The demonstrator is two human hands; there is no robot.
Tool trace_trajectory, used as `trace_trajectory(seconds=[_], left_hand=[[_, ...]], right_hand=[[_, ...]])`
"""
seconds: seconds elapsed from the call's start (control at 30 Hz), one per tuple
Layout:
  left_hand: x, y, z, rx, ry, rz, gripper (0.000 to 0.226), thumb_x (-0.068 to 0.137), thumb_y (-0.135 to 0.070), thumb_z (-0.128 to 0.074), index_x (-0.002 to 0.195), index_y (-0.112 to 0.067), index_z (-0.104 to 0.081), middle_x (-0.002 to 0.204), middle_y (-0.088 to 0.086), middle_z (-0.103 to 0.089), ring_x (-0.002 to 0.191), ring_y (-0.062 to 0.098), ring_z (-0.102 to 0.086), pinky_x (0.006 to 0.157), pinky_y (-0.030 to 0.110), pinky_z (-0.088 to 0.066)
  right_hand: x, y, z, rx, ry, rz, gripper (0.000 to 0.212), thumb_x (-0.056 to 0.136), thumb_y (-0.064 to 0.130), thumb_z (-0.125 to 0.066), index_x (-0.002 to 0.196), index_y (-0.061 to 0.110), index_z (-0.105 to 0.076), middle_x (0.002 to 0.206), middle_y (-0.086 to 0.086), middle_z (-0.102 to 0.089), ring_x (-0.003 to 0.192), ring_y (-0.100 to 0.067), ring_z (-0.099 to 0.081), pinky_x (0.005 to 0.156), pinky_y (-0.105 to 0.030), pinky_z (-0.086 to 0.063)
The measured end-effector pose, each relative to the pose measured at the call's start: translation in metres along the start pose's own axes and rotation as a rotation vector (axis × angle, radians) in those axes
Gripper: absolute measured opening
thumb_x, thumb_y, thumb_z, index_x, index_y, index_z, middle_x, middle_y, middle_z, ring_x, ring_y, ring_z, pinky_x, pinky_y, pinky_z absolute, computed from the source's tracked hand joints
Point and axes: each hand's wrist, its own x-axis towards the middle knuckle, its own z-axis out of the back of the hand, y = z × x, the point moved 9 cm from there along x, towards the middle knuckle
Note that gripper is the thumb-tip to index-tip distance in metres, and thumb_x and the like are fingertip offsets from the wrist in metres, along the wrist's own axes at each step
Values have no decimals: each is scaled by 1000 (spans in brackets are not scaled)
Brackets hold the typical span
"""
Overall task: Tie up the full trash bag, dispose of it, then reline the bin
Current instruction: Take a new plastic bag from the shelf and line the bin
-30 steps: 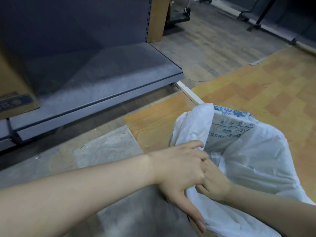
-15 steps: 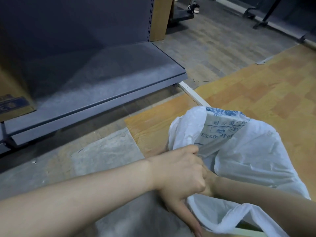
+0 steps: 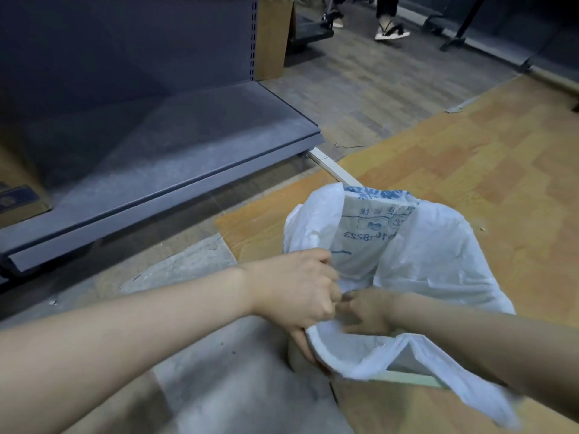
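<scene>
White trash bag (image 3: 432, 258): left hand (image 3: 297, 289) grip curled on rim; right hand (image 3: 366, 311) apparently pinching it.

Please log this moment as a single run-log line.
stage: tying bag | left hand: grips bag edge | right hand: holds bag film | knot: not seen | bin: rim barely visible

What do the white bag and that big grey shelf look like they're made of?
White bag: thin plastic film, semi-translucent; it crinkles, and blue print shows through it. Grey shelf: probably painted metal, matte and dusty, with a perforated upright at its back.
</scene>
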Motion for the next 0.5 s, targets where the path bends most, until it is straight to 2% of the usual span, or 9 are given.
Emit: trace_trajectory(seconds=[0.07, 0.13, 0.17, 0.23, 0.3, 0.37, 0.43, 0.47, 0.5], left_hand=[[-5, 4, 0, 22, 52, -7, 21, 63, -12, -41, 43, -16, -49, 49, 0, -47, 52, 22, -48, 65, 29, -27], [-7, 5, 6, 92, 90, -15, 19, 60, -7, -40, 45, -17, -47, 50, 0, -46, 55, 22, -47, 65, 29, -34], [-9, 5, 8, 103, 105, -14, 19, 63, -8, -42, 47, -17, -47, 51, 0, -46, 56, 23, -48, 65, 29, -37], [-17, 5, 9, 90, 86, -22, 27, 78, -28, -50, 54, -16, -49, 55, 1, -48, 60, 23, -49, 69, 30, -39], [-24, 1, 13, 86, 76, 10, 47, 79, -61, -50, 64, -16, -56, 63, 1, -54, 67, 24, -56, 82, 33, -39], [-25, -9, 18, 92, 61, 38, 67, 71, -76, -41, 80, -15, -65, 72, 0, -61, 74, 23, -62, 94, 38, -37], [-19, -27, 28, 58, 18, 46, 76, 69, -78, -39, 92, -13, -68, 77, 0, -63, 75, 22, -62, 91, 40, -40], [-14, -36, 31, 27, -12, 53, 73, 71, -76, -41, 95, -12, -67, 77, 0, -63, 73, 22, -61, 84, 37, -44], [-8, -45, 31, 17, -34, 58, 64, 76, -69, -44, 96, -12, -65, 75, 0, -62, 68, 22, -60, 77, 34, -46]], right_hand=[[-20, -8, -2, -45, 17, -17, 50, 98, 49, -33, 145, 31, -33, 147, -7, -41, 134, -26, -42, 109, -43, -35], [-57, -8, 6, 28, -76, -26, 48, 98, 49, -31, 139, 27, -44, 140, -6, -50, 129, -26, -47, 106, -44, -37], [-78, -7, 13, 155, -129, -22, 60, 93, 60, -25, 133, 23, -51, 135, -6, -55, 124, -25, -51, 104, -42, -39], [-119, 4, 22, 509, -197, 49, 86, 76, 82, -13, 112, 21, -61, 117, 3, -63, 107, -14, -57, 97, -31, -42], [-157, 24, 33, 767, -281, 182, 73, 69, 88, -18, 80, 26, -55, 83, 15, -58, 78, 0, -51, 79, -21, -42], [-177, 37, 29, 742, -373, 202, 53, 71, 84, -30, 67, 32, -38, 66, 15, -46, 63, -1, -42, 64, -17, -35], [-190, 49, 27, 479, -566, 183, 46, 84, 73, -21, 75, 32, -37, 71, 10, -47, 65, -10, -39, 61, -22, -31], [-197, 52, 31, 398, -706, 173, 44, 90, 66, -14, 88, 33, -44, 81, 8, -54, 69, -12, -41, 60, -24, -31], [-204, 52, 34, 386, -829, 153, 44, 95, 57, -12, 111, 34, -46, 93, 8, -61, 74, -10, -47, 58, -24, -35]])
